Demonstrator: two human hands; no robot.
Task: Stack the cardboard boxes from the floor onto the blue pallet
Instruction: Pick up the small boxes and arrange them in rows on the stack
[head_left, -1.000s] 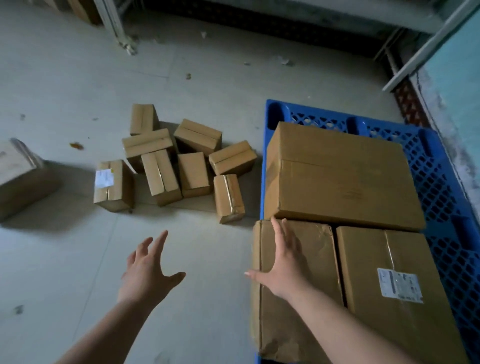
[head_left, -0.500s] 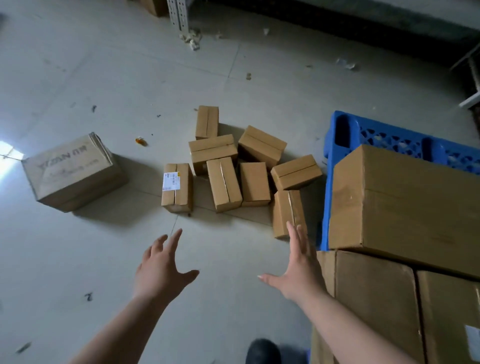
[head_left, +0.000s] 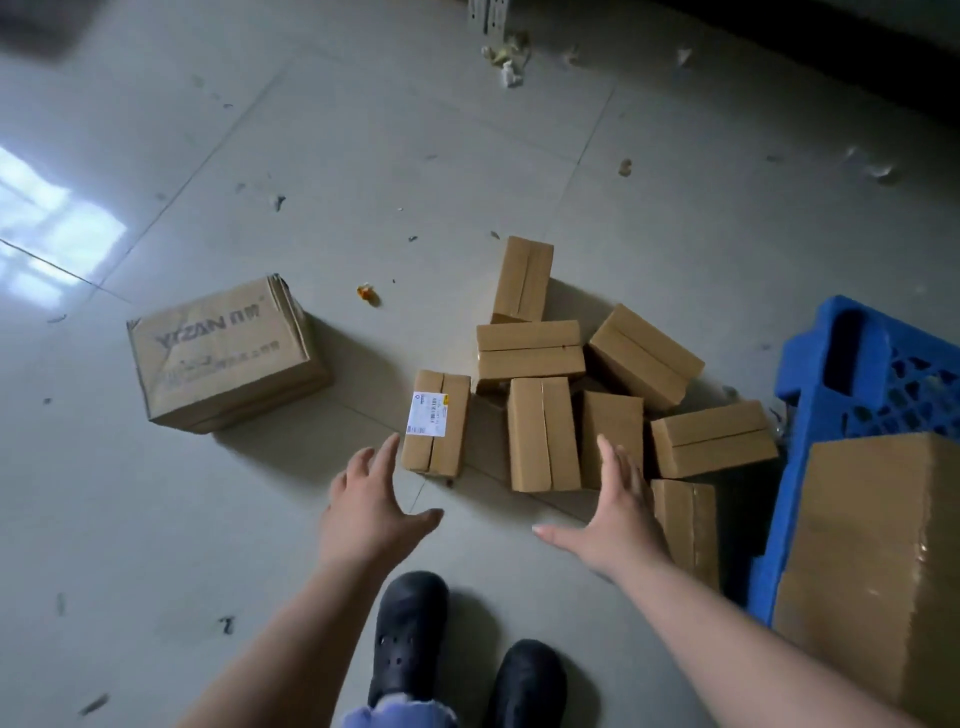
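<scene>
Both hands reach out low over the floor (head_left: 260, 519) in the lower middle of the frame, holding nothing. The left hand (head_left: 371, 506) has its fingers straight and spread, thumb out to the right, fingertips just short of a small box with a white label (head_left: 436, 422). The right hand (head_left: 610, 512) is flat with fingers straight and close together, thumb out to the left; it overlaps two of the small boxes in the picture, though whether it touches them is hard to tell. The heap of small cardboard boxes (head_left: 543, 434) lies on the floor in the middle of the frame, right of centre, packed close and some leaning on each other. At the right edge stands the blue pallet (head_left: 841, 364), with a large box (head_left: 878, 545) on it. A bigger printed box (head_left: 223, 353) sits alone at the left, well apart from the heap. Two black shoes (head_left: 410, 634) show at the bottom.
</scene>
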